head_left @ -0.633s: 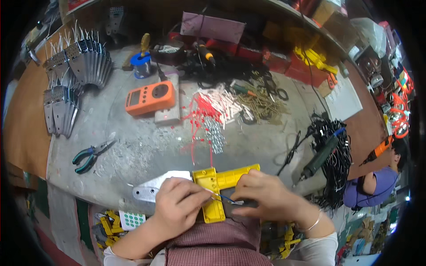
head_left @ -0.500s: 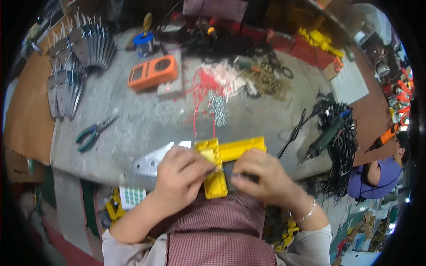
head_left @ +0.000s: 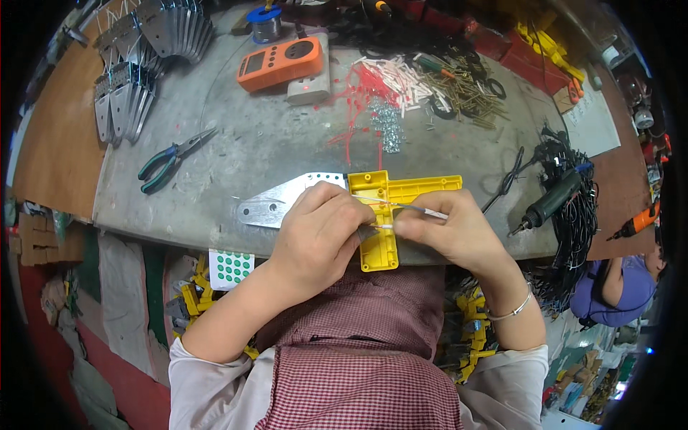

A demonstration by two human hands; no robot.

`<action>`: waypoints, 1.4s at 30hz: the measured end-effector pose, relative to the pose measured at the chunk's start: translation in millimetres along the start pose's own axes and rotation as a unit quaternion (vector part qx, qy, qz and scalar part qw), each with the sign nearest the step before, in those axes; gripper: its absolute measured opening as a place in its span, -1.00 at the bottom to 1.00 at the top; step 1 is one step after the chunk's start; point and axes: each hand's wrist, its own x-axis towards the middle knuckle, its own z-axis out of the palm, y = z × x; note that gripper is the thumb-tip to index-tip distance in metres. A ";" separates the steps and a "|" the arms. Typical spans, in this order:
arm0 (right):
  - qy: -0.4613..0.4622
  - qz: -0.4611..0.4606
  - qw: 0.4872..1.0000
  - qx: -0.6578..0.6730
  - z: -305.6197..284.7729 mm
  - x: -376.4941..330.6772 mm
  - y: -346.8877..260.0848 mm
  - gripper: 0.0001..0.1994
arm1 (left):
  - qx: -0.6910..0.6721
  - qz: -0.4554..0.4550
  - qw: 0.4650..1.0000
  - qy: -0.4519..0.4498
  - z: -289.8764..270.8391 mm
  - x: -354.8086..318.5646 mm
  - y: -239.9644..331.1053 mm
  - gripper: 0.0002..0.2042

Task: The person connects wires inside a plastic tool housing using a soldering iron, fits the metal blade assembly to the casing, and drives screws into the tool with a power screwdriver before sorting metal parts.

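Observation:
A yellow plastic housing (head_left: 378, 256), shaped like a T with raised posts inside, lies open at the table's front edge. A flat silver metal plate (head_left: 276, 203) with holes extends left from it. My left hand (head_left: 319, 233) is closed over the plate and the housing's left side, thumb and fingertips pinched at a small dark piece that I cannot make out. My right hand (head_left: 444, 223) is closed over the housing's right arm, pinching a thin white wire (head_left: 416, 207). A short white end shows between the two hands' fingertips.
Long-nose pliers (head_left: 172, 159) lie left. An orange multimeter (head_left: 281, 63), a solder spool (head_left: 265, 26), silver screws (head_left: 387, 125), white sleeves (head_left: 412, 86) and brass-coloured pins (head_left: 476, 100) lie farther back. Right are a dark green power screwdriver (head_left: 552, 199) and black cables (head_left: 570, 244). Metal plates (head_left: 125, 104) stand far left.
The view has shifted, so the table sits higher in the picture. My hands stay over the housing; the white wire now shows in my right hand, and both hands' fingertips are closer together.

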 end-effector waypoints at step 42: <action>-0.121 -0.054 0.950 -0.283 -11.8 10.7 -4.9 -0.85 | -0.108 -0.033 0.911 -0.396 -21.3 87.0 -42.4 -0.86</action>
